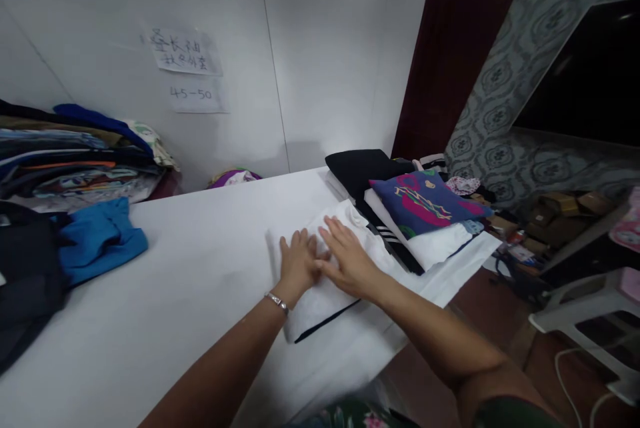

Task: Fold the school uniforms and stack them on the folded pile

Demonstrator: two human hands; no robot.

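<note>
A folded white garment (320, 305) lies on the white table (200, 295), with a dark edge showing along its near side. My left hand (299, 261) rests on its left part, fingers stretched out, a silver bracelet at the wrist. Flat on the same garment lies my right hand (350, 260), its fingers spread and its thumb close to my left hand. Neither hand grips anything. Just right of the white garment is a dark piece with white stripes (387, 236), partly covered.
Folded clothes, with a purple patterned piece (415, 201) and a black piece (363, 171), sit at the table's right end. A blue garment (100, 238) and dark clothing (27, 281) lie left. Behind them rises a clothes stack (75, 161). A plastic stool (590, 315) stands right.
</note>
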